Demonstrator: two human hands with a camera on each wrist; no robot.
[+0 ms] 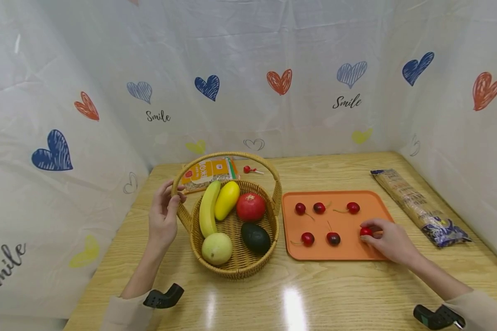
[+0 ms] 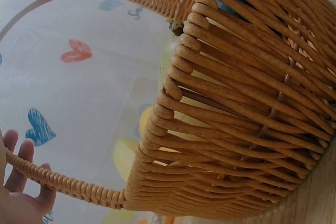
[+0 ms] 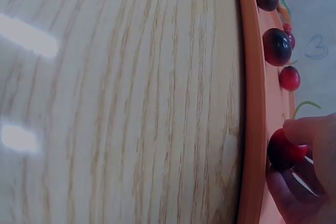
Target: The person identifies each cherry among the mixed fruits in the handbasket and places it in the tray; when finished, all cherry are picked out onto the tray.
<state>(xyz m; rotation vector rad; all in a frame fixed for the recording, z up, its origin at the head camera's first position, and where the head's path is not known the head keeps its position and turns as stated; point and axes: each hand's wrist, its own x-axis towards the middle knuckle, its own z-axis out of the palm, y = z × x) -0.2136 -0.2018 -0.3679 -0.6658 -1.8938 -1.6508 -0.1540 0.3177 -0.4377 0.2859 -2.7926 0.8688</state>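
Note:
My left hand (image 1: 164, 215) holds the left side of the handle of a wicker basket (image 1: 238, 272), and the left wrist view shows the handle (image 2: 68, 182) passing between thumb and fingers. In the basket lie a banana (image 1: 208, 209), a yellow mango-shaped fruit (image 1: 227, 201), a pomegranate (image 1: 251, 207), a dark green avocado (image 1: 255, 238) and a round pale green fruit (image 1: 217, 248). Over the right part of an orange tray (image 1: 314, 252), my right hand (image 1: 391, 241) pinches a red cherry (image 3: 286, 150) between thumb and fingers. Several other cherries (image 1: 333, 238) with stems rest on the tray in two rows.
Behind the basket lie an orange printed food bag (image 1: 209, 172) and a red wrapped lollipop (image 1: 248, 169). A long packet (image 1: 418, 204) lies slanted to the right of the tray. White curtains with printed hearts enclose the wooden table (image 1: 240, 303) at the back and sides.

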